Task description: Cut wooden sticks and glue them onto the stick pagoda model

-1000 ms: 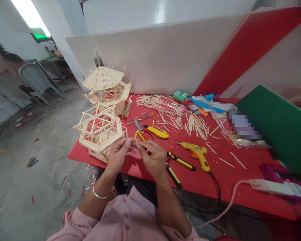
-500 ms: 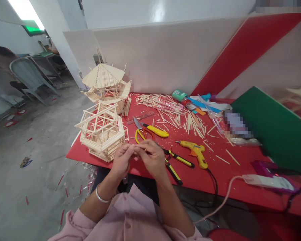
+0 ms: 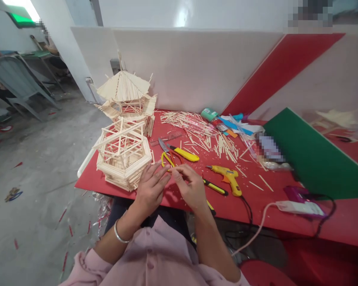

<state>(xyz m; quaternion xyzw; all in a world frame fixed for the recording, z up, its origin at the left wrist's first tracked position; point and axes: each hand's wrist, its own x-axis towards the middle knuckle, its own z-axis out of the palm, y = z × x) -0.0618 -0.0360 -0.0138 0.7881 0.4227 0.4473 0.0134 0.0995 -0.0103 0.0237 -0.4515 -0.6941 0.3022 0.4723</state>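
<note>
My left hand (image 3: pixel 151 186) is held over the front edge of the red table, fingers stretched out and nothing seen in them. Close by on the right, my right hand (image 3: pixel 192 188) has its thumb and fingers drawn together in a pinch; whatever lies between them is too small to make out. An open hexagonal frame of wooden sticks (image 3: pixel 125 173) stands left of my left hand. Just beyond my fingertips lie pliers with red and yellow handles (image 3: pixel 162 145) and a yellow utility knife (image 3: pixel 183 153). Right of my right hand rest a yellow glue gun (image 3: pixel 228 174) and a black-and-yellow-handled tool (image 3: pixel 216 187), partly hidden.
A roofed stick model (image 3: pixel 123 87) stands behind the frame. Loose sticks (image 3: pixel 191 125) and a ruler (image 3: pixel 170 138) cover the back middle. A green board (image 3: pixel 313 155) leans at right. A power strip (image 3: pixel 300 207) and cords sit at the front right.
My hands were together, fingertips touching; now they are slightly apart. My left fingers have straightened, while the right hand stays pinched. The view has shifted slightly to the right.
</note>
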